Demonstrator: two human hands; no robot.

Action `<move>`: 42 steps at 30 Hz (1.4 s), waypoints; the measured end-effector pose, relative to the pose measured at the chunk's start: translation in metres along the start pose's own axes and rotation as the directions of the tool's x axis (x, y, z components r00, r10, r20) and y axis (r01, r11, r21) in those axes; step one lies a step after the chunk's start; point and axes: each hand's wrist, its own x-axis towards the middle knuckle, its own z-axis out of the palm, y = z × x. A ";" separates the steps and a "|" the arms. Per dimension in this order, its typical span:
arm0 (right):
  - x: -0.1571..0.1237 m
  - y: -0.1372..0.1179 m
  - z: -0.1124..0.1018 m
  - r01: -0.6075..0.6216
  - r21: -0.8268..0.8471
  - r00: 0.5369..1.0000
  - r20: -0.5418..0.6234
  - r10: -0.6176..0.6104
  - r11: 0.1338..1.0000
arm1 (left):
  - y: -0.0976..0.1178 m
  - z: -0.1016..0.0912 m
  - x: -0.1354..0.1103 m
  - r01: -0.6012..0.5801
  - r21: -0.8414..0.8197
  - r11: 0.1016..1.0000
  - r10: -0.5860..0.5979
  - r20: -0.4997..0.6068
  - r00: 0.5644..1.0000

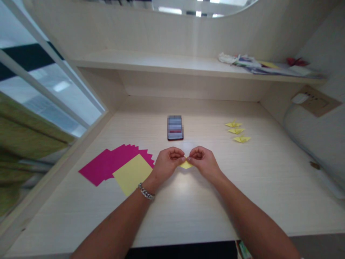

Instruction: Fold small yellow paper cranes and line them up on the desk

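Head view: two hands pinch a folded yellow paper

The pale desk [188, 216] fills the scene. On its left lie fanned pink sheets [107, 165] under a yellow sheet [132, 174]. Mid-desk, the left hand [168, 162] and right hand [202, 160] meet, fingertips clamped on a small folded yellow paper [185, 165]. A phone [175, 127] lies beyond; three yellow folded pieces [237, 131] sit far right.

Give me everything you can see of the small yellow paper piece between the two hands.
The small yellow folded paper piece looks like thin origami paper, mostly hidden; only a pointed lower part shows. It sits low over the pale wooden desk, pinched between the left hand and right hand. Whether it touches the desk is unclear.
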 end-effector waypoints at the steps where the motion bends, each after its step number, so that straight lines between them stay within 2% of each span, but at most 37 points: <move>1: 0.000 -0.001 0.000 0.005 0.012 1.000 -0.005 -0.005 1.000 | 0.000 0.000 0.000 0.014 -0.021 1.000 -0.014 -0.008 1.000; 7: 0.000 -0.004 -0.004 -0.039 0.141 0.999 0.015 0.037 0.989 | 0.000 -0.002 0.000 0.102 -0.101 0.990 -0.101 0.022 0.995; 12: 0.003 0.000 -0.011 -0.045 0.058 0.995 0.097 0.040 0.997 | 0.005 -0.005 -0.001 0.100 -0.084 0.991 -0.093 0.080 0.992; 14: 0.003 0.003 -0.012 0.005 0.020 0.996 0.092 -0.006 1.000 | 0.005 -0.006 -0.001 0.094 -0.090 0.991 -0.087 0.082 0.993; 16: 0.003 0.003 -0.012 0.097 -0.076 0.995 0.007 -0.096 0.992 | 0.002 -0.006 0.000 0.061 -0.081 0.995 -0.058 0.041 0.997; 19: -0.002 -0.001 -0.009 0.235 -0.354 0.938 -0.160 -0.307 0.905 | -0.005 -0.004 0.001 -0.032 -0.036 0.999 0.029 -0.086 0.996; 21: -0.006 -0.005 -0.005 0.272 -0.455 0.913 -0.157 -0.378 0.848 | -0.009 -0.002 0.001 -0.093 -0.007 0.996 0.091 -0.155 0.984; 23: -0.009 -0.006 0.000 0.271 -0.416 0.937 -0.095 -0.337 0.868 | -0.010 0.001 -0.001 -0.145 0.031 0.989 0.148 -0.181 0.972; 26: -0.008 -0.002 0.007 0.194 -0.238 0.977 -0.037 -0.209 0.952 | -0.008 0.007 -0.006 -0.204 0.106 0.973 0.218 -0.140 0.966; 30: 0.001 0.006 0.005 0.070 -0.050 0.996 -0.046 -0.072 0.996 | -0.006 0.011 -0.009 -0.255 0.198 0.946 0.270 -0.052 0.961; 33: 0.005 0.010 -0.001 0.036 -0.075 0.994 -0.103 -0.044 0.997 | -0.004 0.009 -0.009 -0.254 0.232 0.939 0.264 -0.014 0.964; 35: 0.007 0.010 -0.005 0.026 -0.118 0.990 -0.131 -0.042 0.993 | -0.002 0.004 -0.009 -0.243 0.324 0.914 0.279 -0.068 0.958; 38: 0.006 0.008 -0.008 0.006 -0.157 0.994 -0.103 -0.023 0.988 | 0.003 -0.004 -0.008 -0.231 0.485 0.843 0.351 -0.172 0.920; 40: 0.005 0.006 -0.008 0.007 -0.181 0.999 -0.046 -0.016 0.983 | 0.006 -0.006 -0.006 -0.240 0.461 0.854 0.335 -0.135 0.933; 42: 0.003 0.004 -0.007 0.022 -0.200 1.000 0.012 -0.020 0.979 | 0.006 -0.006 -0.005 -0.216 0.358 0.908 0.245 -0.037 0.969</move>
